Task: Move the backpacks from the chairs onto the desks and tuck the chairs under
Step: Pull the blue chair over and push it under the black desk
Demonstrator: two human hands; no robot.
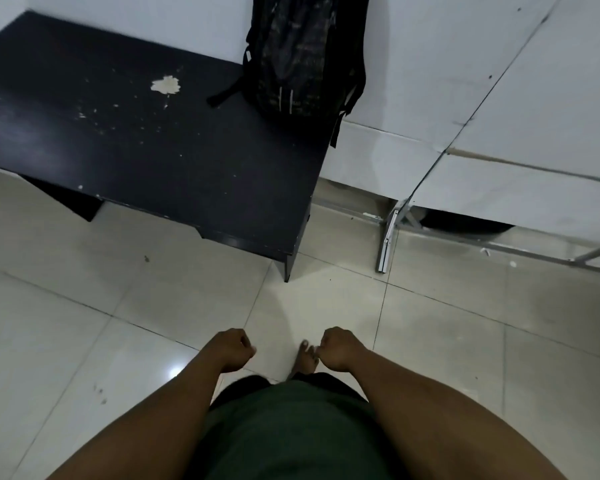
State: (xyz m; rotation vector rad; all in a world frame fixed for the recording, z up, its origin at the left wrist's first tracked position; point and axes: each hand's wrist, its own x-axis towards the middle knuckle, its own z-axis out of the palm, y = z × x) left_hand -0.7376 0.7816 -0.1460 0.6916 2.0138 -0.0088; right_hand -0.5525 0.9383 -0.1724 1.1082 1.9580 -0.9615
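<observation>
Nearest, my green shirt (291,431) fills the bottom of the view, with both forearms reaching out over the pale tiled floor (84,323). My left hand (231,348) is curled into a loose fist and holds nothing; my right hand (338,348) is curled the same way, also holding nothing. Between them, just beside the right hand, my bare foot (305,358) stands on the tiles. Farther off to the left is the dark bench (136,143), its top scuffed and flecked, with a pale chipped patch (166,84) toward the far side. The backpack (302,53) stands upright on the far right corner of the bench, leaning against the white wall (430,64); one strap (338,126) hangs over the bench's right edge. To the right, well apart from the bench, a white panel (534,133) sits on a metal frame (387,237) on the floor.
</observation>
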